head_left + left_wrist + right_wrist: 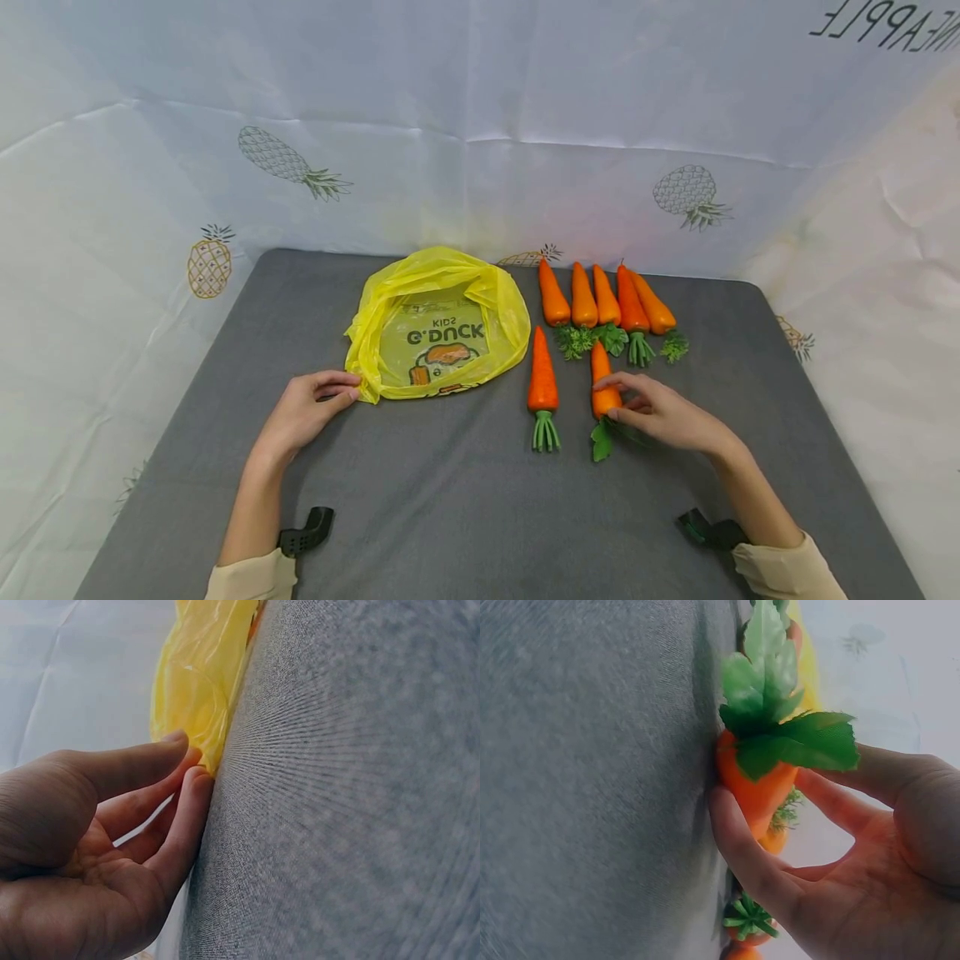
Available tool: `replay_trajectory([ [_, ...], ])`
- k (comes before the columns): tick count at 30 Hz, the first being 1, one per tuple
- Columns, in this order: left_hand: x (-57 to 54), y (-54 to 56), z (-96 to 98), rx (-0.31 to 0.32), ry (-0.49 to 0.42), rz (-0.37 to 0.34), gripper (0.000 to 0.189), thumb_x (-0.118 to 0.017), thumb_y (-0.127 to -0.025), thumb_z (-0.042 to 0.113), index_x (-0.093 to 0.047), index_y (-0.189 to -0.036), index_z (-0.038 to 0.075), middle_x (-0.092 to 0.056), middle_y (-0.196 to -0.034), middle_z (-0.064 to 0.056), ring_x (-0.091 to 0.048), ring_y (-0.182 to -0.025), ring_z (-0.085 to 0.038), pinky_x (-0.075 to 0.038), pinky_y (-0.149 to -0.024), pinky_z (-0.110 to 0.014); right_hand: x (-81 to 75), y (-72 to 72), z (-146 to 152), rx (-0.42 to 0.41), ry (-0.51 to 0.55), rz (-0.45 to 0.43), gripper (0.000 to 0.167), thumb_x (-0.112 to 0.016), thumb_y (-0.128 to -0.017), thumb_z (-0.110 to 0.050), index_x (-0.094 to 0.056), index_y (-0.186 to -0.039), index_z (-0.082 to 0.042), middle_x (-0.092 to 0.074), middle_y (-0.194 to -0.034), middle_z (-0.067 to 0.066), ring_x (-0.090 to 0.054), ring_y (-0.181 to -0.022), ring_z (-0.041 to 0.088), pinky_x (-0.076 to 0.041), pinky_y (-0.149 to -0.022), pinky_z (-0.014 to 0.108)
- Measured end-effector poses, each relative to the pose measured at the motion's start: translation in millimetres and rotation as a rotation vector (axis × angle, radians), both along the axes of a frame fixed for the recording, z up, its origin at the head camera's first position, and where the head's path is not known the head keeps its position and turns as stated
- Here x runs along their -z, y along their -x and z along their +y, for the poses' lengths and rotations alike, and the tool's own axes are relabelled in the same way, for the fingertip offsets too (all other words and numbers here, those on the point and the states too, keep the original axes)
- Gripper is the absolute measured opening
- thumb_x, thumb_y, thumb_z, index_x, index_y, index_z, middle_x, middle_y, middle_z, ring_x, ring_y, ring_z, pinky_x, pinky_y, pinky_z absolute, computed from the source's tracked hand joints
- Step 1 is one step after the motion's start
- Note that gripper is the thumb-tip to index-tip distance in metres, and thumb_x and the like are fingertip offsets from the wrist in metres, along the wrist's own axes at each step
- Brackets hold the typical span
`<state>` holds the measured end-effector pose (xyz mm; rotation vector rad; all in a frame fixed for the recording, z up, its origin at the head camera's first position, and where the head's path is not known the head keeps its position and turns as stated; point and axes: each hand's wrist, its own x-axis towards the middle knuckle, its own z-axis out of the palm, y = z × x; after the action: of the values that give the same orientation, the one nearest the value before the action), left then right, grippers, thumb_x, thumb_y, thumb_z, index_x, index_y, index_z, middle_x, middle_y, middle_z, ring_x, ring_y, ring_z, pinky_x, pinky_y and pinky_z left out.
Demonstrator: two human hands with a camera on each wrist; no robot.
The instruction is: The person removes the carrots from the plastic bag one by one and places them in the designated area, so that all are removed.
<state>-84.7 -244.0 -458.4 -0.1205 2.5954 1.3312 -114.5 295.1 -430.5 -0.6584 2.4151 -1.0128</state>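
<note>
A yellow plastic bag [516, 325] lies at the back of the table with its mouth spread wide and a printed inside showing. My left hand [311, 408] pinches the bag's near left corner; in the left wrist view thumb and fingertips meet at the yellow film [191, 697]. Over on the right, my right hand [660, 412] holds an orange carrot [604, 402] between thumb and fingers near its leafy end. That carrot's green leaves [802, 742] partly cover the thumb in the right wrist view. Another carrot [543, 375] with short green stems lies just left of it.
Several more carrots [583, 296] lie in a row at the back right, tips away from me, green tops toward me. Behind the grey table [450, 500] hangs a white curtain [480, 125] with pineapple prints. A black wrist mount [307, 533] sits on each forearm.
</note>
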Motion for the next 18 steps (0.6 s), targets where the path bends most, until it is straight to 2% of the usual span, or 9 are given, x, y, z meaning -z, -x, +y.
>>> replay_trajectory([
  [6,0.8,1.6,0.0,-0.005,0.005,0.004,0.032,-0.07,-0.109,0.025,-0.075,-0.133,0.005,-0.079,-0.127,-0.016,-0.072,-0.109,-0.014,-0.053,-0.086,-0.02,-7.5,0.1,6.2,0.062,-0.005,-0.024,0.039,-0.065,-0.111,-0.019,-0.058,-0.148,-0.009,-0.062,-0.144,0.028,-0.075,-0.103,0.024,-0.061,-0.079,0.031],
  [12,0.9,4.1,0.1,-0.003,0.009,0.0,0.03,-0.07,-0.108,0.024,-0.076,-0.131,0.005,-0.08,-0.124,-0.015,-0.073,-0.104,-0.014,-0.053,-0.083,-0.021,-12.0,0.6,13.8,0.081,0.019,0.029,0.036,-0.062,-0.112,-0.013,-0.059,-0.146,-0.006,-0.064,-0.142,0.029,-0.077,-0.102,0.027,-0.063,-0.081,0.036],
  [18,0.9,5.4,-0.8,0.014,0.005,0.002,0.029,-0.07,-0.108,0.023,-0.076,-0.13,0.004,-0.079,-0.127,-0.017,-0.074,-0.106,-0.017,-0.054,-0.082,-0.021,-15.6,4.3,15.8,0.12,0.058,0.088,0.027,-0.063,-0.11,-0.007,-0.062,-0.136,0.003,-0.07,-0.127,0.027,-0.076,-0.101,0.024,-0.065,-0.081,0.035],
])
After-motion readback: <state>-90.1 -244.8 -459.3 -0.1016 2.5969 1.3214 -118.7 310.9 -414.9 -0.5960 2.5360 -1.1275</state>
